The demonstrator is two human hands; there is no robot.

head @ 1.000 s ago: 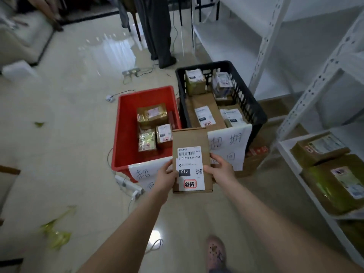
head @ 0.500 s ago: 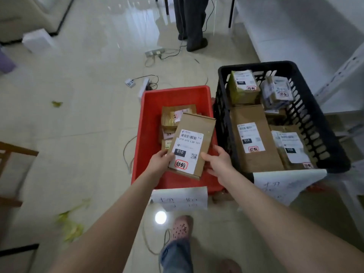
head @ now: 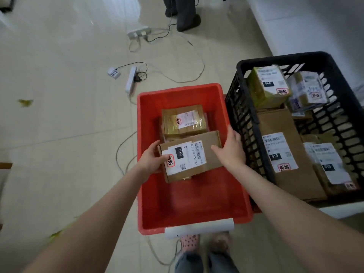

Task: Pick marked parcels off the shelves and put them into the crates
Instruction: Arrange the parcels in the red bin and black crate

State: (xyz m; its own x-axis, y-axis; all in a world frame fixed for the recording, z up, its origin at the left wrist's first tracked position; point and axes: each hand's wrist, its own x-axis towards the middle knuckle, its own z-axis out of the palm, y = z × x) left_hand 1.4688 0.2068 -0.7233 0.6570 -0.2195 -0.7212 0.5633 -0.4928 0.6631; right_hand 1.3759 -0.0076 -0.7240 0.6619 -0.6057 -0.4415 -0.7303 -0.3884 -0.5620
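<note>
Head view puts us right above the rectangular red plastic crate (head: 178, 89), which stands just beside a black lattice plastic crate (head: 243, 115) already holding several labelled parcels. Between our two hands we carry a flat brown cardboard parcel (head: 190, 154) with a white shipping label and a red-ringed mark, held low inside the red crate's walls. The left hand (head: 150, 161) grips its left short end, thumb on the label and fingers tucked beneath. The right hand (head: 231, 149) clasps the right short end, thumb on the top face and fingers reaching round the far corner. The parcel's long axis therefore runs across the crate from hand to hand, its right end angled slightly away from us, and neither hand is nearer than the other. Its far edge overlaps a tape-wrapped brown parcel (head: 184, 120) lying at the back of the crate; we cannot tell whether it rests on that one yet. We judge the coming move to be a short lowering: bare red floor lies toward us, so easing the parcel down and nearer should let it lie flat.
</note>
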